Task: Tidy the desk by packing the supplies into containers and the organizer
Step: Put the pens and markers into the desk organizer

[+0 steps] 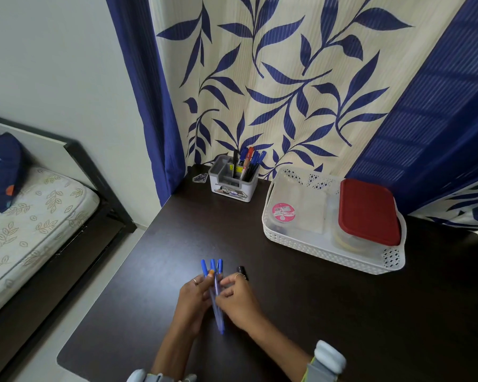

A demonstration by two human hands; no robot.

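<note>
Both hands meet over the near middle of the dark desk. My left hand and my right hand together hold a bundle of blue-capped pens, caps pointing away from me. One pen in the bundle shows an orange tip. A black pen lies on the desk just beyond my right hand's fingers. The grey and white organizer stands at the back of the desk with several pens upright in it.
A white lattice basket at the right holds a red-lidded container and a clear tub with a pink label. A small packet lies left of the organizer. A curtain hangs behind; a bed stands to the left.
</note>
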